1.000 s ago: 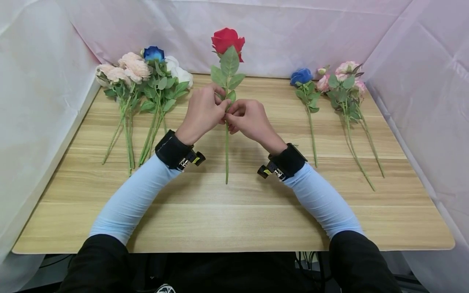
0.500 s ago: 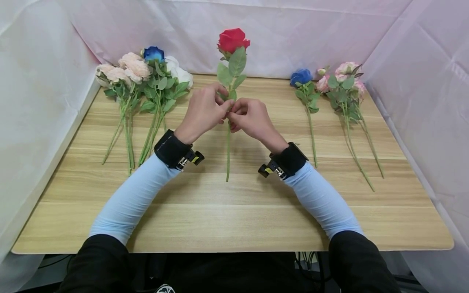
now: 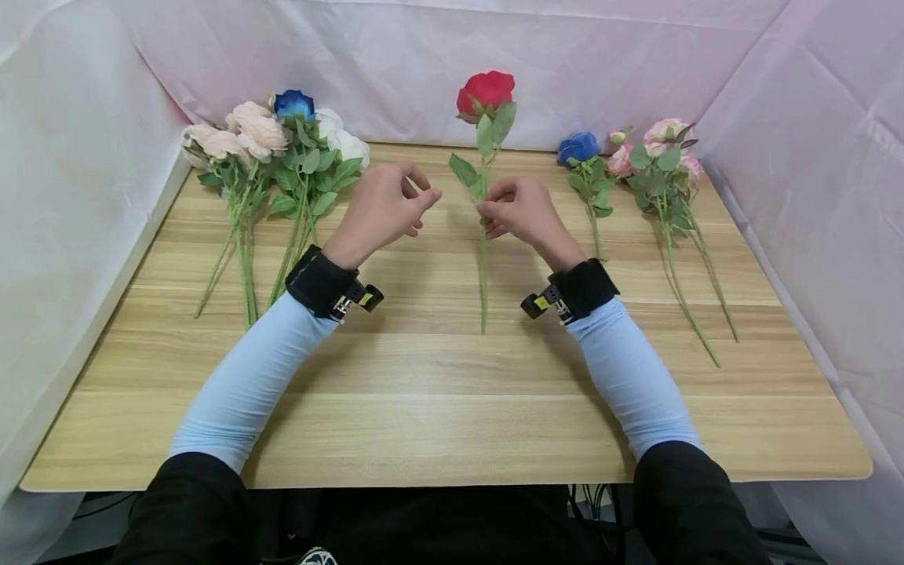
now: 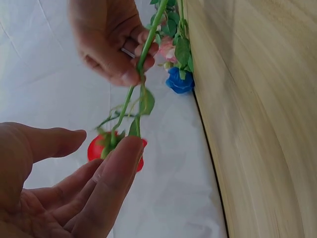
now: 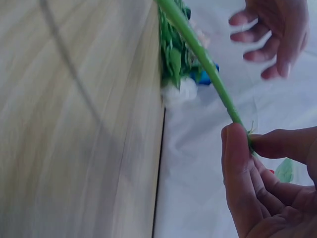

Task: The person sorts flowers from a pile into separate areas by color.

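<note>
A red rose [image 3: 486,94] with green leaves stands upright over the middle of the table in the head view. My right hand [image 3: 526,210] pinches its stem between thumb and fingers, just below the leaves; the right wrist view shows this pinch on the green stem [image 5: 205,59] up close. To the left, apart from the rose, my left hand [image 3: 387,205] is held in the air, thumb and fingers parted with nothing between them. In the left wrist view the red bloom [image 4: 99,147] appears partly hidden behind the left fingers [image 4: 111,183].
Pale pink flowers [image 3: 257,132], a blue rose [image 3: 294,103] and white flowers [image 3: 346,143] lie at the back left of the wooden table [image 3: 438,424]. On the right lie another blue rose [image 3: 579,147] and pink flowers [image 3: 667,137]. White cloth [image 3: 424,47] hangs behind.
The left hand has let go of the stem and drawn slightly left. My right hand has carried the red rose to the right, and the bloom sits a little lower in the head view.
</note>
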The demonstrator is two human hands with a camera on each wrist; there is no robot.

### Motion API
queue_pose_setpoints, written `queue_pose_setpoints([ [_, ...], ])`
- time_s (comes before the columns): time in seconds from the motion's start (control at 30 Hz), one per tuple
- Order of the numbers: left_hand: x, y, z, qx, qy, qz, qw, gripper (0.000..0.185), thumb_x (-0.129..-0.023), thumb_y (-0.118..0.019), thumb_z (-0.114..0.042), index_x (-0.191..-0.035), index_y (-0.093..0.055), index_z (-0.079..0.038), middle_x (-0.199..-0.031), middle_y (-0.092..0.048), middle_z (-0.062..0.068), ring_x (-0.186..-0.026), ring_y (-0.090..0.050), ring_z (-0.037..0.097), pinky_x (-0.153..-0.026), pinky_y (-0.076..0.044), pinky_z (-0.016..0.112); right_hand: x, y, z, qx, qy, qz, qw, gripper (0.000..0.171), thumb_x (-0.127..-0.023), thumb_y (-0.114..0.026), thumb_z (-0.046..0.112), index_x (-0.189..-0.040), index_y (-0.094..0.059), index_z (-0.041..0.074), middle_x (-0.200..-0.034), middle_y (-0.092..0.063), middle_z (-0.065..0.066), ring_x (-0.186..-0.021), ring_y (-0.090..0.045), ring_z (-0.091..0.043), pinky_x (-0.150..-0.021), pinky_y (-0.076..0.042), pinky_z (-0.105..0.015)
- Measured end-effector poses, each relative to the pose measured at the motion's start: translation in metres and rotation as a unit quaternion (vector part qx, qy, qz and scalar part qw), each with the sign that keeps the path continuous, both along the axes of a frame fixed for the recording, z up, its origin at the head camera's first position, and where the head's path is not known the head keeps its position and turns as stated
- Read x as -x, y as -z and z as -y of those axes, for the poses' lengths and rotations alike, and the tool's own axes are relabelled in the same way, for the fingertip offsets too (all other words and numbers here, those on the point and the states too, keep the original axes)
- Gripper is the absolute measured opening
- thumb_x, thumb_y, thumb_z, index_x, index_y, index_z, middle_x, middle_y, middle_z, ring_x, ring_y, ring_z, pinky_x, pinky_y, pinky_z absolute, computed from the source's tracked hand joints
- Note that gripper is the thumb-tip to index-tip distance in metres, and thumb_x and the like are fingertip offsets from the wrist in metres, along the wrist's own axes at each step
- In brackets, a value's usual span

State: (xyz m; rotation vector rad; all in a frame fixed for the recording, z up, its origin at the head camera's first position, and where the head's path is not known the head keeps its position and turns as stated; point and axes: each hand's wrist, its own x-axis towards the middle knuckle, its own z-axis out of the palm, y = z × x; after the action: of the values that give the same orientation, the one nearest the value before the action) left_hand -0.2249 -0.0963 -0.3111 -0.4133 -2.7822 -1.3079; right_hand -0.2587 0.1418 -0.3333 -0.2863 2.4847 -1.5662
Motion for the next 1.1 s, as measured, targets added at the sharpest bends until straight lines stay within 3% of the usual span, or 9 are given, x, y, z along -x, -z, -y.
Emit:
queue_pose_setpoints([
  [0.17, 0.006, 0.001, 0.008, 0.003, 0.003, 0.007, 1.0000, 0.029, -0.102, -0.066, -0.031, -0.116, -0.068, -0.006, -0.094, -0.076, 0.013, -0.066, -0.076, 0.021, -0.058, -0.061, 0.029, 0.015, 0.007, -0.025, 0.000, 0.042, 0.016, 0.999, 0.025, -0.097, -0.071, 0.015, -0.111, -0.068, -0.005, -0.086, -0.072, -0.007, -0.067, -0.072, -0.014, -0.075, -0.064, -0.037],
  [0.4, 0.012, 0.002, 0.015, 0.039, 0.014, 0.000, 0.9991, 0.030, -0.102, -0.064, -0.034, -0.116, -0.069, -0.008, -0.095, -0.077, 0.010, -0.070, -0.077, 0.023, -0.062, -0.062, 0.033, 0.028, 0.014, -0.051, -0.048, 0.100, 0.030, 0.993, 0.027, -0.096, -0.072, 0.017, -0.113, -0.070, -0.004, -0.090, -0.072, -0.006, -0.067, -0.073, -0.012, -0.072, -0.064, -0.033],
  [0.57, 0.013, 0.001, 0.016, 0.077, 0.012, -0.011, 0.9969, 0.029, -0.103, -0.062, -0.037, -0.113, -0.070, -0.011, -0.092, -0.078, 0.008, -0.071, -0.077, 0.024, -0.058, -0.055, 0.029, 0.034, 0.020, -0.061, -0.094, 0.113, 0.044, 0.988, 0.029, -0.098, -0.068, 0.015, -0.117, -0.070, -0.006, -0.094, -0.072, -0.011, -0.064, -0.072, -0.009, -0.073, -0.064, -0.034],
  [0.73, 0.013, 0.002, 0.014, 0.090, 0.013, -0.021, 0.9957, 0.027, -0.102, -0.063, -0.036, -0.110, -0.072, -0.012, -0.087, -0.078, 0.007, -0.070, -0.076, 0.024, -0.058, -0.053, 0.031, 0.036, 0.026, -0.068, -0.112, 0.127, 0.051, 0.984, 0.028, -0.098, -0.065, 0.013, -0.117, -0.072, -0.007, -0.083, -0.070, -0.007, -0.061, -0.071, -0.009, -0.071, -0.064, -0.033],
  [0.9, 0.014, 0.004, 0.013, 0.098, 0.016, -0.032, 0.9945, 0.026, -0.102, -0.063, -0.035, -0.108, -0.073, -0.011, -0.085, -0.078, 0.007, -0.067, -0.073, 0.019, -0.062, -0.051, 0.033, 0.040, 0.032, -0.072, -0.136, 0.127, 0.048, 0.981, 0.026, -0.098, -0.066, 0.013, -0.115, -0.073, -0.007, -0.072, -0.069, -0.002, -0.057, -0.069, -0.009, -0.063, -0.062, -0.028],
  [1.1, 0.013, 0.005, 0.012, 0.106, 0.019, -0.035, 0.9936, 0.028, -0.102, -0.063, -0.036, -0.109, -0.072, -0.011, -0.088, -0.078, 0.009, -0.068, -0.073, 0.019, -0.071, -0.051, 0.034, 0.043, 0.037, -0.076, -0.150, 0.131, 0.052, 0.979, 0.028, -0.098, -0.066, 0.014, -0.117, -0.073, -0.005, -0.075, -0.070, -0.003, -0.056, -0.069, -0.009, -0.060, -0.061, -0.028],
])
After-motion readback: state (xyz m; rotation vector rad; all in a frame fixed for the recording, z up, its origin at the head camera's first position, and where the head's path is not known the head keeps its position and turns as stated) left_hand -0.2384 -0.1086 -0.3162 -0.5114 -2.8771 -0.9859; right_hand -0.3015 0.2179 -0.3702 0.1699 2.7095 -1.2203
